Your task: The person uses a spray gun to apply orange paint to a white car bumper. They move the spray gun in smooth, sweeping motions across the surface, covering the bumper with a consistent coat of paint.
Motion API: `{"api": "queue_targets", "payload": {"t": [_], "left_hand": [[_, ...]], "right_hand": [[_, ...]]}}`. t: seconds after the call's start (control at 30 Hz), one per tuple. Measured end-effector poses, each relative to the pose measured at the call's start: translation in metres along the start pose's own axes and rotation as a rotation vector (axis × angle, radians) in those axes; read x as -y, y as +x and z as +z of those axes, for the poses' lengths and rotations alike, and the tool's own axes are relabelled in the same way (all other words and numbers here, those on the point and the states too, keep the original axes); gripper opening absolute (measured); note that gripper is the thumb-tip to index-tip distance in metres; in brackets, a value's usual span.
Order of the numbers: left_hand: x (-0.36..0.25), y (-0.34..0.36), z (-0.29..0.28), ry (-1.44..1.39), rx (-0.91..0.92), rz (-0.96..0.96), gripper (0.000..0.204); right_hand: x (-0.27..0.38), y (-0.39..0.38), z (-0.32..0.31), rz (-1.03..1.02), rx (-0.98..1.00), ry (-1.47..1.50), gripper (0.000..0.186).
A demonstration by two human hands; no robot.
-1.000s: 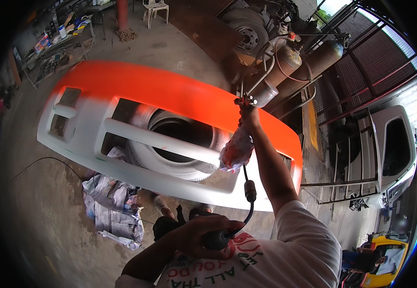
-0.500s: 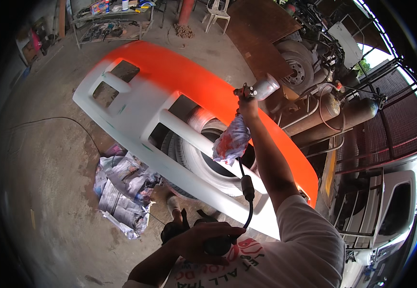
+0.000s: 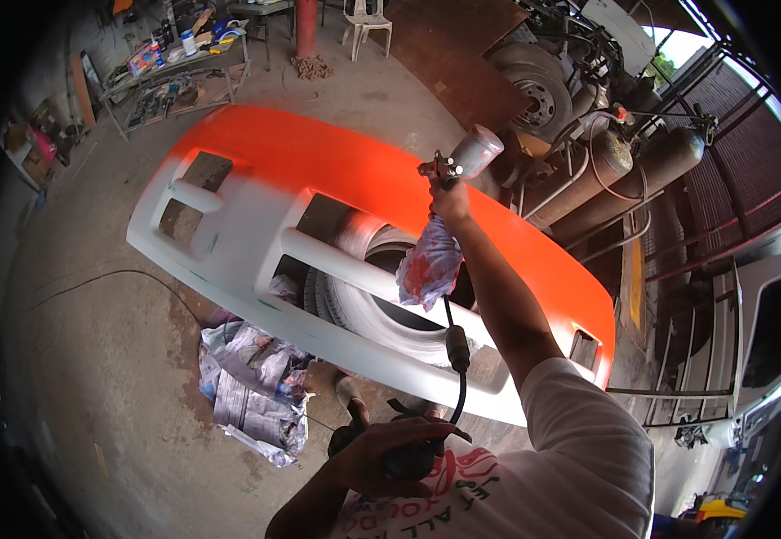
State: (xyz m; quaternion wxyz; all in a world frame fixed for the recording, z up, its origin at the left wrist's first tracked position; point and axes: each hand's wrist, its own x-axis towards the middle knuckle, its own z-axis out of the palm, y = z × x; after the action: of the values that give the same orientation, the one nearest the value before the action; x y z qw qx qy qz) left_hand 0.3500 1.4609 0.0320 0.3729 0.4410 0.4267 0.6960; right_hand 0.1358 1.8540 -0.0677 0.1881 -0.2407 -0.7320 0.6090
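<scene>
My right hand (image 3: 449,205) is wrapped round the handle of a spray gun (image 3: 441,169), whose metal cup (image 3: 478,151) tilts to the upper right. A paint-stained cloth (image 3: 430,265) hangs just below that hand. Under the gun lies a large vehicle bumper (image 3: 256,238), bright orange along its far side and whitish grey along the near side. From beneath the cloth a black hose (image 3: 462,386) runs down to my left hand (image 3: 374,454). The left fingers curl round the hose close to my shirt, beside a dark rounded shape in shadow.
Tires (image 3: 363,314) sit beneath the bumper. Crumpled newspaper (image 3: 256,386) lies on the floor at the near left. Gas cylinders (image 3: 660,166) stand at the right, and a cluttered workbench (image 3: 179,85) is at the far left. A plastic chair (image 3: 368,25) and red post (image 3: 306,27) are behind.
The view has shifted, with the bumper's right end now farther right. My right hand and the spray gun have moved left over the bumper. The left hand keeps its hold near my shirt.
</scene>
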Motion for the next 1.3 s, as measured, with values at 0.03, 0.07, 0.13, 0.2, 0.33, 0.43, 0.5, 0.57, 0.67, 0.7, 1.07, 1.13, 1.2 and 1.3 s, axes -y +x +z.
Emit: {"api": "queue_targets", "payload": {"t": [0.03,0.07,0.13,0.2,0.33,0.43,0.5,0.57,0.67,0.7,1.07,1.13,1.2,1.3], "left_hand": [[0.004,0.01,0.005,0.015,0.039,-0.01,0.093],[0.009,0.021,0.011,0.022,0.096,-0.023,0.093],[0.019,0.043,0.026,0.012,0.209,-0.055,0.093],[0.027,0.063,0.046,0.007,0.278,-0.101,0.093],[0.038,0.109,0.099,0.037,0.425,-0.171,0.091],[0.056,0.142,0.149,0.063,0.509,-0.186,0.093],[0.067,0.171,0.186,0.11,0.661,-0.214,0.101],[0.079,0.185,0.217,-0.003,0.658,-0.436,0.112],[0.098,0.201,0.262,-0.096,0.612,-0.579,0.125],[0.105,0.211,0.277,-0.118,0.609,-0.593,0.128],[0.164,0.292,0.397,0.145,0.814,-0.533,0.117],[0.175,0.297,0.41,0.117,0.805,-0.622,0.115],[0.189,0.299,0.422,0.052,0.79,-0.759,0.115],[0.201,0.306,0.442,0.045,0.805,-0.859,0.116]], "right_hand": [[-0.011,-0.005,-0.022,-0.043,-0.008,-0.048,0.015],[-0.026,-0.012,-0.053,-0.101,-0.068,-0.122,0.017],[-0.061,-0.023,-0.106,-0.21,-0.2,-0.189,0.017],[-0.053,-0.047,-0.148,-0.02,-0.187,-0.206,0.013],[-0.055,-0.096,-0.246,0.083,-0.299,-0.216,0.017],[-0.076,-0.119,-0.327,0.198,-0.32,-0.249,0.023],[-0.145,-0.136,-0.422,-0.015,-0.491,-0.268,0.027],[-0.156,-0.153,-0.458,-0.049,-0.506,-0.265,0.029],[-0.15,-0.182,-0.515,0.088,-0.484,-0.265,0.029],[-0.155,-0.192,-0.544,0.081,-0.515,-0.281,0.03],[-0.212,-0.287,-0.766,0.221,-0.69,-0.412,0.028],[-0.215,-0.296,-0.788,0.234,-0.706,-0.388,0.028],[-0.222,-0.307,-0.812,0.311,-0.769,-0.363,0.03],[-0.244,-0.318,-0.855,0.284,-0.832,-0.33,0.034]]}}
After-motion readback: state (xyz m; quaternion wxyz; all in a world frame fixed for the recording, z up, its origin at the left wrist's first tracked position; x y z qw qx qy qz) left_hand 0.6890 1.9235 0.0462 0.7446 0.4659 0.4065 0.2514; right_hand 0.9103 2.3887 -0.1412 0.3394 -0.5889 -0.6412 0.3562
